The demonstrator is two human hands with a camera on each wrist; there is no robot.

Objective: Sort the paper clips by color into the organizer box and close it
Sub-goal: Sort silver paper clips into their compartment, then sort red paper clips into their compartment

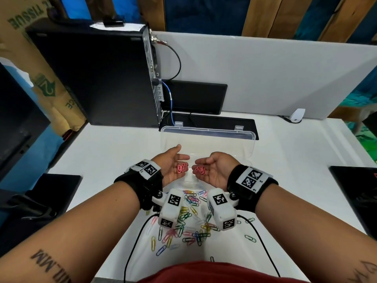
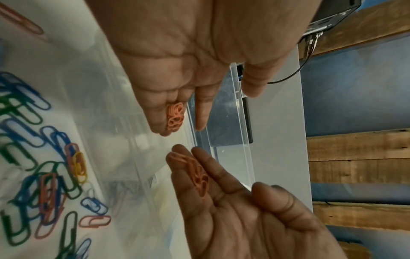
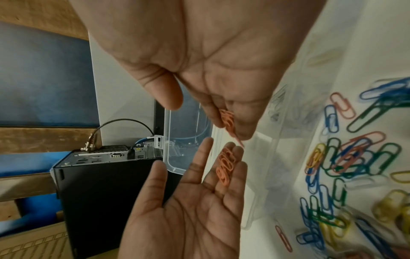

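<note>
Each forearm wears a black wrist strap [image 1: 142, 180] carrying a white plate printed with two square black-and-white markers [image 1: 146, 168]; the right strap's plate [image 1: 253, 178] reads R1 and R2. Below each strap a white boxy camera housing [image 1: 171, 209] is bolted on, with markers on its faces, and a thin black cable [image 1: 132, 246] trails from it. Dark lettering is tattooed on both forearms. A red garment [image 1: 204, 271] covers the torso.

Organizer box [image 1: 208, 135] is clear, glossy plastic. The paper clips [image 1: 184, 225] look like smooth colour-coated wire, the desk [image 1: 285, 152] is matt white, and rough wood planks [image 2: 355, 149] sit behind.
</note>
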